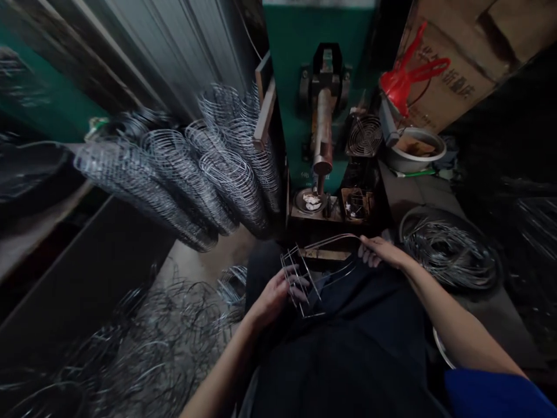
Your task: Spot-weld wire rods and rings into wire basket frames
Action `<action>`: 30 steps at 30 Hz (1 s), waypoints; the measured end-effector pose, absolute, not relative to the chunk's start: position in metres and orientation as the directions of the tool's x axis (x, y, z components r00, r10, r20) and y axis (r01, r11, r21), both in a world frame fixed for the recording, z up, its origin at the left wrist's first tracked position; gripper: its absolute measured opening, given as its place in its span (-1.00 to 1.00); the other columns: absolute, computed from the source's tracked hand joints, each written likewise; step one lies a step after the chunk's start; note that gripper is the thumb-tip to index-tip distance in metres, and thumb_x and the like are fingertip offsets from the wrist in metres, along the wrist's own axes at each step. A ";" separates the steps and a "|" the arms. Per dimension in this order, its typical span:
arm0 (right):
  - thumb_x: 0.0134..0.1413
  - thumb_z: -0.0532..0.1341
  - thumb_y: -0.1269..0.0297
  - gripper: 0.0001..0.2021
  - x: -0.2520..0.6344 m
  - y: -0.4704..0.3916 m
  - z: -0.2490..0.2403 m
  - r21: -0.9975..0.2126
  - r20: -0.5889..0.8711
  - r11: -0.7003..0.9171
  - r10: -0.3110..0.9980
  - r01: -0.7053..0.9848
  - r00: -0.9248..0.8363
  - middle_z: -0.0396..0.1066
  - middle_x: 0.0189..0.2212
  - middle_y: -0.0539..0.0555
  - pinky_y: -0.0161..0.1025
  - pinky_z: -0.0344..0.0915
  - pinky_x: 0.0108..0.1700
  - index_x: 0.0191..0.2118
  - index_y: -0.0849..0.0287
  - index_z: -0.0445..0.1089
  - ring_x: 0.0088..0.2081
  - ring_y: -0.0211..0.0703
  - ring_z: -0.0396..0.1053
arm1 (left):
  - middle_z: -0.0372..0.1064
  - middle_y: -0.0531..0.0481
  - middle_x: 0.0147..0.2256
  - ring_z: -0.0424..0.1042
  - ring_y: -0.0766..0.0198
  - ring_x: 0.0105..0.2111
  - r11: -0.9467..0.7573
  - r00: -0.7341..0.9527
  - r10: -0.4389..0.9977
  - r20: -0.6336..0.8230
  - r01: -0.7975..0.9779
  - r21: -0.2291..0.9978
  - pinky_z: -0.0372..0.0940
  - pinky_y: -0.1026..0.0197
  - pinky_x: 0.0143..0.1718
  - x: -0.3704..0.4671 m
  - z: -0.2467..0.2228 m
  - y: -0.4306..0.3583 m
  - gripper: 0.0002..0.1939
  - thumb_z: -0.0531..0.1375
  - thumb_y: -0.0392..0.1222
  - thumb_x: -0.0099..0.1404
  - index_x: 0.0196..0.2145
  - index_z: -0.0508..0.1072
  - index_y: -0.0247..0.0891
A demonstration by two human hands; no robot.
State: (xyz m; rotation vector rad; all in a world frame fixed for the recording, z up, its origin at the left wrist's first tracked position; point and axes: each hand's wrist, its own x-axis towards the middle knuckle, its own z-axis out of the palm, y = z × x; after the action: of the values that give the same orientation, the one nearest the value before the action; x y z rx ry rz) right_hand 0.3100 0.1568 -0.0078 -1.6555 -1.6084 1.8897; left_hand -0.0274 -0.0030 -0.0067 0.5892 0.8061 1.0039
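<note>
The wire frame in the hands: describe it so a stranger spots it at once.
Start at the tall green machine at top centre. Below it, the left hand and right hand hold the wire frame. Unlike the stacked wire loops at left, it is the wirework held in the hands, with straight wires across its left end.

The wire frame (308, 273) is silver, the machine (285, 104) green.

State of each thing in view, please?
Silver barred wire frame: held in left hand
Long thin silver wire loop: pinched by right hand
Silver oblong wire rings: stacked, leaning
Round shallow grey tray: filled with coiled wire
Thin silver wire pieces: scattered across the floor
</note>
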 end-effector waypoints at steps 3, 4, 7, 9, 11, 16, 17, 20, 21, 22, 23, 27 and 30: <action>-0.09 0.09 -0.54 -0.22 0.313 0.146 -0.025 -0.764 -0.594 -0.389 0.736 0.515 -0.324 0.40 -0.56 0.10 -0.36 0.28 -0.55 -0.44 0.23 0.48 -0.56 -0.26 0.33 | 0.47 -0.24 -0.09 0.54 0.17 -0.34 0.470 0.235 0.882 -0.408 -0.492 0.733 0.36 0.15 -0.25 -0.009 -0.031 -0.030 -0.11 0.43 -0.02 0.12 0.29 0.11 -0.19; -0.06 0.09 -0.52 -0.24 0.314 0.143 -0.027 -0.779 -0.554 -0.345 0.769 0.523 -0.318 0.40 -0.51 0.10 -0.36 0.30 -0.52 -0.43 0.22 0.49 -0.51 -0.26 0.33 | 0.48 -0.22 -0.10 0.53 0.19 -0.32 0.470 0.211 0.881 -0.424 -0.496 0.730 0.36 0.16 -0.24 -0.003 -0.036 -0.036 -0.04 0.43 -0.06 0.13 0.34 0.02 -0.16; -0.01 0.10 -0.48 -0.29 0.316 0.140 -0.024 -0.827 -0.407 -0.197 0.856 0.526 -0.319 0.40 -0.32 0.13 -0.34 0.38 -0.38 -0.43 0.19 0.53 -0.31 -0.18 0.36 | 0.51 -0.15 -0.16 0.50 0.27 -0.34 0.450 0.125 0.883 -0.452 -0.502 0.739 0.35 0.23 -0.27 0.012 -0.044 -0.045 0.06 0.43 -0.07 0.14 0.40 -0.12 -0.12; -0.01 0.13 -0.46 -0.32 0.317 0.138 -0.021 -0.849 -0.359 -0.167 0.878 0.502 -0.316 0.39 -0.25 0.13 -0.30 0.42 -0.29 -0.45 0.17 0.53 -0.21 -0.12 0.37 | 0.53 -0.14 -0.24 0.49 0.28 -0.37 0.436 0.037 0.877 -0.480 -0.485 0.758 0.35 0.26 -0.30 0.018 -0.046 -0.045 0.02 0.44 -0.02 0.11 0.37 -0.01 -0.23; -0.03 0.18 -0.41 -0.37 0.316 0.136 -0.021 -0.870 -0.353 -0.191 0.885 0.455 -0.304 0.40 -0.28 0.11 -0.25 0.43 -0.23 -0.44 0.18 0.49 -0.21 -0.12 0.39 | 0.54 -0.12 -0.32 0.48 0.29 -0.42 0.420 -0.057 0.861 -0.505 -0.481 0.770 0.34 0.28 -0.35 0.021 -0.043 -0.044 -0.06 0.44 0.02 0.10 0.31 0.13 -0.32; -0.12 0.38 -0.25 -0.48 0.310 0.135 -0.021 -0.904 -0.377 -0.299 0.894 0.306 -0.241 0.47 -0.41 0.01 -0.24 0.41 -0.24 -0.29 0.13 0.37 -0.31 -0.14 0.49 | 0.49 0.01 -0.45 0.47 0.27 -0.54 0.374 -0.092 0.857 -0.508 -0.568 0.733 0.35 0.27 -0.46 0.029 -0.025 -0.026 -0.16 0.36 0.12 0.16 0.26 0.14 -0.23; -0.14 0.39 -0.23 -0.47 0.307 0.138 -0.019 -0.912 -0.374 -0.304 0.893 0.277 -0.251 0.49 -0.35 0.02 -0.24 0.41 -0.25 -0.24 0.12 0.38 -0.31 -0.13 0.51 | 0.46 0.05 -0.48 0.45 0.30 -0.57 0.358 -0.103 0.862 -0.497 -0.571 0.739 0.35 0.28 -0.50 0.031 -0.022 -0.019 -0.18 0.35 0.12 0.17 0.25 0.16 -0.22; -0.12 0.39 -0.23 -0.45 0.299 0.152 -0.009 -0.935 -0.343 -0.289 0.881 0.204 -0.325 0.50 -0.17 0.10 -0.19 0.41 -0.23 -0.15 0.12 0.45 -0.30 -0.08 0.54 | 0.37 0.15 -0.57 0.33 0.38 -0.66 0.280 -0.162 0.895 -0.416 -0.521 0.806 0.27 0.35 -0.60 0.033 -0.018 0.009 -0.19 0.37 0.10 0.14 0.23 0.22 -0.24; -0.11 0.38 -0.23 -0.45 0.295 0.159 -0.005 -0.941 -0.331 -0.278 0.877 0.192 -0.348 0.51 -0.16 0.12 -0.17 0.41 -0.21 -0.15 0.13 0.47 -0.31 -0.06 0.54 | 0.35 0.17 -0.57 0.30 0.41 -0.66 0.244 -0.182 0.909 -0.374 -0.493 0.835 0.26 0.36 -0.61 0.034 -0.018 0.019 -0.18 0.39 0.08 0.12 0.23 0.23 -0.26; -0.10 0.37 -0.24 -0.45 0.291 0.167 0.000 -0.946 -0.316 -0.262 0.874 0.190 -0.368 0.51 -0.18 0.13 -0.16 0.41 -0.20 -0.17 0.15 0.49 -0.31 -0.06 0.53 | 0.35 0.18 -0.57 0.30 0.42 -0.66 0.207 -0.200 0.922 -0.331 -0.467 0.860 0.26 0.37 -0.60 0.034 -0.018 0.029 -0.16 0.42 0.05 0.09 0.23 0.24 -0.27; -0.10 0.37 -0.24 -0.46 0.286 0.174 0.004 -0.951 -0.297 -0.236 0.875 0.199 -0.381 0.52 -0.22 0.13 -0.16 0.40 -0.20 -0.20 0.16 0.51 -0.32 -0.06 0.52 | 0.35 0.18 -0.56 0.29 0.43 -0.65 0.171 -0.215 0.932 -0.291 -0.446 0.879 0.27 0.37 -0.60 0.034 -0.018 0.038 -0.14 0.44 0.01 0.06 0.24 0.24 -0.29; -0.06 0.35 -0.22 -0.52 0.268 0.203 0.022 -0.954 -0.149 -0.038 0.920 0.297 -0.362 0.44 -0.45 0.02 -0.25 0.29 -0.33 -0.36 0.19 0.50 -0.45 -0.20 0.38 | 0.30 0.22 -0.57 0.28 0.42 -0.66 0.089 -0.224 0.953 -0.203 -0.434 0.897 0.31 0.33 -0.62 0.035 -0.016 0.072 -0.10 0.44 -0.04 0.06 0.27 0.19 -0.29; -0.01 0.31 -0.21 -0.53 0.256 0.220 0.034 -0.936 -0.051 0.066 0.946 0.345 -0.319 0.36 -0.53 0.00 -0.28 0.19 -0.42 -0.40 0.20 0.48 -0.51 -0.25 0.25 | 0.27 0.23 -0.57 0.26 0.44 -0.67 0.049 -0.242 0.955 -0.172 -0.441 0.896 0.32 0.34 -0.62 0.035 -0.012 0.090 -0.10 0.43 -0.05 0.09 0.30 0.17 -0.29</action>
State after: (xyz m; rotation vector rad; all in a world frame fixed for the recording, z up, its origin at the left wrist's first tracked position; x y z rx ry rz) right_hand 0.2558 0.2203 0.0341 -1.2919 -1.7329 1.2536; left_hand 0.0351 0.0896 -0.0118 0.6473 1.1108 1.4970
